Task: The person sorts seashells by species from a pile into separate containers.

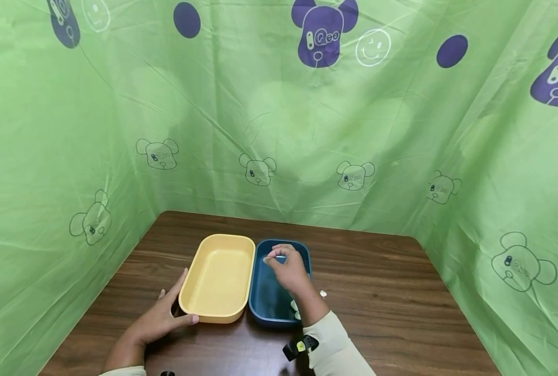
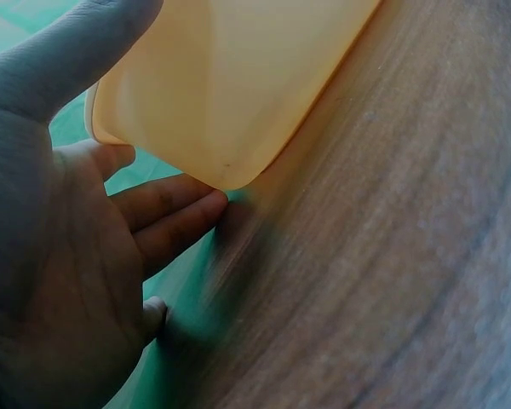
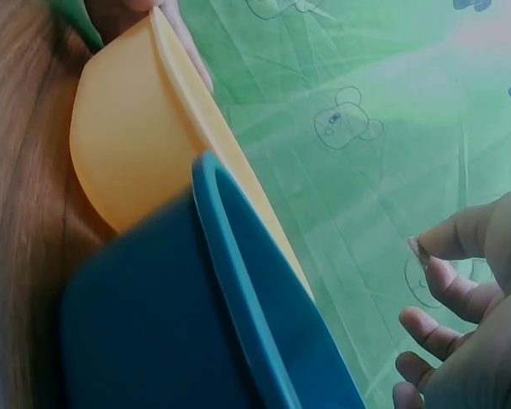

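Note:
A yellow plastic bin [image 1: 219, 282] stands on the table beside a dark blue bin [image 1: 270, 292], their long sides close together. My left hand [image 1: 159, 317] spreads round the yellow bin's near left corner, thumb along the near wall, other fingers on the left side. In the left wrist view those fingertips touch the outer wall, fairly straight. Above the blue bin, my right hand [image 1: 288, 267] pinches a small whitish flake [image 3: 417, 252] between thumb and index finger, the other fingers loosely bent. More small pale pieces [image 1: 294, 305] lie inside the blue bin, partly hidden by the right forearm.
One pale piece [image 1: 323, 293] lies on the brown wooden table [image 1: 382, 308], just right of the blue bin. Green printed cloth [image 1: 283, 130] encloses the table at the back and both sides. A black band with a yellow mark [image 1: 301, 347] sits at the right wrist.

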